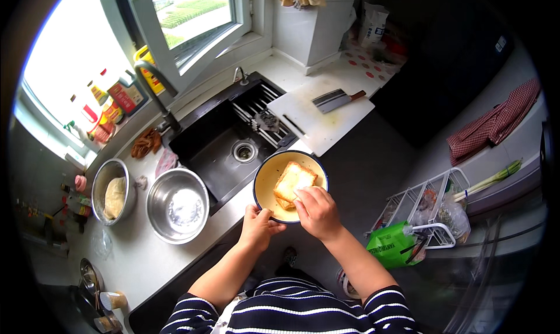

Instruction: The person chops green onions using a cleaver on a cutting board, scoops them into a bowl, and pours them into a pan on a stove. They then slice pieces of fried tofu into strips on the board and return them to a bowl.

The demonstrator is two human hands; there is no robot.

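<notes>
Centre frame, the left hand (261, 228) grips a blue-rimmed bowl (263, 189), the right hand (319, 213) pinches the toast (293, 181) by its corner; browning looks done, slices stacked inside, not yet lifted out!

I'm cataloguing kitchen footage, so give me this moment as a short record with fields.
Left hand: holding the round bowl at its rim
Right hand: fingers at the browned slices inside
Cutting board: white, with a cleaver lying on it
Left of sink: metal bowl with a pale lump; second metal bowl beside it
</notes>
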